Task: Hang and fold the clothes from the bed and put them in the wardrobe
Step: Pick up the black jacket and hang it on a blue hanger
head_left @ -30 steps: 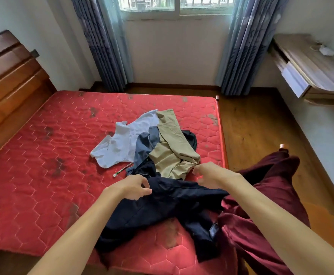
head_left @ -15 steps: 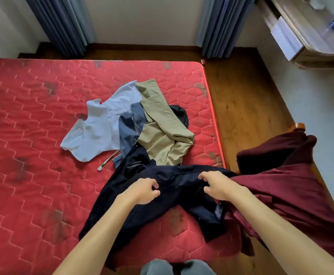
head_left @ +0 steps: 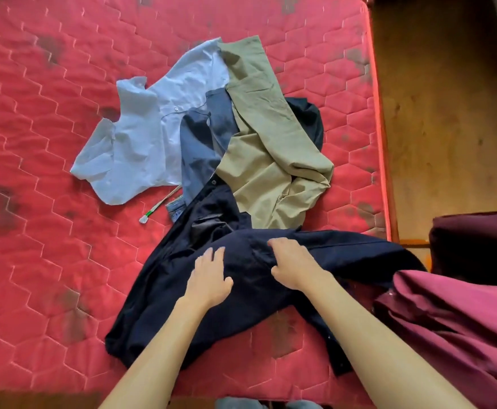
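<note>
On a red mattress [head_left: 49, 261], the left hand [head_left: 210, 277] lies flat with straight fingers on a dark navy shirt [head_left: 167, 305] while the right hand [head_left: 293, 265] pinches its fabric, beside other crumpled clothes [head_left: 270, 160].

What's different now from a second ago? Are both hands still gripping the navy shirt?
The left hand has let go of the navy shirt and now lies flat on it, fingers straight. The right hand has shifted left toward the shirt's middle, fingers still curled into the cloth. The shirt lies more spread on the mattress. The light blue shirt, khaki trousers and maroon garment stayed put.
</note>
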A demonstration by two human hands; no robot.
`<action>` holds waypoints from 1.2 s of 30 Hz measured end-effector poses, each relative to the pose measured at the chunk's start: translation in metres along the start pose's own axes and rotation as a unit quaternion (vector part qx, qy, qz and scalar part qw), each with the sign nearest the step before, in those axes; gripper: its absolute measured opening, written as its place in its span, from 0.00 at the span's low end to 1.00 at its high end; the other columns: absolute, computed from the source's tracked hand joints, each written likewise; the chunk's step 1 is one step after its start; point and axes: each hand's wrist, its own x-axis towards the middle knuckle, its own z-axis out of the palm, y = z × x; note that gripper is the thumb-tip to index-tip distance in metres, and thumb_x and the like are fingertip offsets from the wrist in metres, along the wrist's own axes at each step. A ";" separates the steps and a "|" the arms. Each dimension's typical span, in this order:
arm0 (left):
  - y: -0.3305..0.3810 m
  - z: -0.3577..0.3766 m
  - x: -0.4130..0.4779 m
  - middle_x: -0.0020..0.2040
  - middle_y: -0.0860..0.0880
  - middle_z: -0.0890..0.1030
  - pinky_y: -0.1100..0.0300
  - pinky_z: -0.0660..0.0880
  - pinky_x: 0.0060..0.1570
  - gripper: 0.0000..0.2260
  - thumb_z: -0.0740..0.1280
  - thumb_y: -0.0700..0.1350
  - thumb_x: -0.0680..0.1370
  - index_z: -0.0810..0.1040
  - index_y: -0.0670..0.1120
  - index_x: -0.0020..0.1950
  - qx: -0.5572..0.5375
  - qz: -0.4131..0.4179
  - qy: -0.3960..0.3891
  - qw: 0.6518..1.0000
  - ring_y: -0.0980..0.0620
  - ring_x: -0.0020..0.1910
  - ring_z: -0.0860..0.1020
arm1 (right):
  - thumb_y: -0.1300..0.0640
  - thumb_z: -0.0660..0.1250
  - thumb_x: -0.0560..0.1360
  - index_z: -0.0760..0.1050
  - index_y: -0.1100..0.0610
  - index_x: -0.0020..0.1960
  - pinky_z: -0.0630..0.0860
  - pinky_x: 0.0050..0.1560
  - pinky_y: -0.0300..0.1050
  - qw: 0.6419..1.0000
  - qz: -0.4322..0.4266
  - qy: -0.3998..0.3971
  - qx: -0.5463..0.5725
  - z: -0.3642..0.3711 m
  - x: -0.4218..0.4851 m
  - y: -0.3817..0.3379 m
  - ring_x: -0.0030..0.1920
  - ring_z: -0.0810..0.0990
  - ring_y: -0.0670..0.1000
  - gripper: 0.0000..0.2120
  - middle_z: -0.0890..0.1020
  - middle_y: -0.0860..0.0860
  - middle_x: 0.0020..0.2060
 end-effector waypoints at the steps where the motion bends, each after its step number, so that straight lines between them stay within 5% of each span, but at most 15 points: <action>1: -0.004 0.005 0.012 0.81 0.42 0.49 0.47 0.59 0.75 0.36 0.65 0.48 0.79 0.48 0.47 0.82 0.010 0.002 0.010 1.000 0.41 0.79 0.51 | 0.59 0.64 0.74 0.66 0.59 0.69 0.69 0.64 0.53 1.000 -0.007 -0.001 -0.018 0.006 0.013 -0.001 0.69 0.69 0.59 0.24 0.71 0.56 0.68; 4: -0.018 0.019 0.046 0.82 0.44 0.44 0.45 0.55 0.77 0.44 0.69 0.53 0.77 0.42 0.46 0.82 0.035 0.005 0.021 0.999 0.43 0.81 0.46 | 0.60 0.68 0.73 0.61 0.60 0.73 0.66 0.69 0.52 0.997 -0.031 0.004 -0.064 0.024 0.044 -0.005 0.72 0.63 0.58 0.31 0.66 0.57 0.72; 8: -0.029 0.026 0.066 0.70 0.43 0.73 0.48 0.69 0.66 0.38 0.72 0.58 0.73 0.60 0.44 0.76 0.097 -0.027 0.010 0.995 0.41 0.69 0.71 | 0.58 0.70 0.72 0.52 0.59 0.78 0.62 0.72 0.52 0.994 -0.059 -0.015 -0.089 0.042 0.071 -0.003 0.74 0.61 0.59 0.41 0.66 0.57 0.72; 11: -0.029 0.026 0.052 0.59 0.45 0.80 0.49 0.74 0.56 0.26 0.73 0.54 0.73 0.69 0.46 0.66 0.064 0.007 -0.015 0.998 0.42 0.59 0.77 | 0.52 0.76 0.68 0.47 0.55 0.80 0.56 0.74 0.54 0.992 -0.060 -0.035 -0.104 0.050 0.069 0.006 0.76 0.56 0.61 0.51 0.61 0.59 0.74; 13: -0.024 0.021 0.031 0.55 0.47 0.82 0.49 0.76 0.52 0.20 0.72 0.51 0.74 0.73 0.48 0.62 0.004 0.048 -0.017 0.999 0.42 0.57 0.78 | 0.52 0.76 0.66 0.58 0.55 0.76 0.57 0.72 0.52 0.992 -0.071 -0.029 -0.097 0.048 0.059 0.008 0.74 0.60 0.60 0.44 0.65 0.58 0.71; 16: -0.009 0.005 -0.004 0.46 0.51 0.83 0.51 0.75 0.45 0.08 0.70 0.48 0.74 0.76 0.50 0.51 -0.015 0.111 0.016 0.994 0.44 0.50 0.79 | 0.53 0.72 0.68 0.72 0.56 0.58 0.67 0.59 0.50 0.994 -0.081 0.013 -0.069 0.034 0.033 0.007 0.61 0.75 0.60 0.21 0.77 0.55 0.58; 20: 0.017 -0.026 -0.050 0.51 0.53 0.84 0.53 0.75 0.48 0.10 0.68 0.52 0.74 0.77 0.54 0.55 0.028 0.135 0.042 0.990 0.46 0.54 0.79 | 0.54 0.69 0.68 0.72 0.52 0.42 0.71 0.41 0.50 0.993 -0.073 0.079 0.037 0.001 -0.023 0.003 0.50 0.80 0.62 0.06 0.83 0.54 0.44; 25: 0.026 -0.074 -0.096 0.52 0.51 0.79 0.56 0.72 0.46 0.09 0.68 0.56 0.75 0.80 0.56 0.52 0.031 0.121 0.066 0.990 0.47 0.53 0.79 | 0.63 0.67 0.67 0.65 0.49 0.39 0.66 0.34 0.48 0.974 -0.113 0.165 0.110 -0.046 -0.100 -0.028 0.40 0.76 0.61 0.13 0.77 0.50 0.35; 29: 0.041 -0.118 -0.132 0.40 0.51 0.78 0.57 0.67 0.39 0.06 0.67 0.44 0.74 0.77 0.53 0.37 0.000 0.136 0.128 0.982 0.46 0.45 0.80 | 0.64 0.66 0.67 0.64 0.49 0.38 0.64 0.33 0.48 0.955 -0.137 0.238 0.115 -0.088 -0.144 -0.060 0.35 0.70 0.55 0.13 0.73 0.47 0.32; 33: 0.064 -0.163 -0.175 0.40 0.51 0.82 0.56 0.68 0.40 0.18 0.64 0.35 0.65 0.84 0.52 0.46 -0.064 0.208 0.249 0.944 0.49 0.43 0.76 | 0.56 0.71 0.68 0.64 0.48 0.37 0.64 0.34 0.44 0.938 -0.182 0.244 0.167 -0.124 -0.197 -0.075 0.32 0.69 0.49 0.15 0.70 0.43 0.28; 36: 0.084 -0.196 -0.207 0.38 0.52 0.79 0.63 0.71 0.45 0.21 0.62 0.28 0.61 0.84 0.51 0.39 -0.136 0.293 0.317 0.892 0.55 0.44 0.75 | 0.42 0.71 0.72 0.68 0.55 0.35 0.63 0.34 0.43 0.933 -0.227 0.184 0.212 -0.154 -0.243 -0.076 0.32 0.66 0.44 0.19 0.69 0.46 0.29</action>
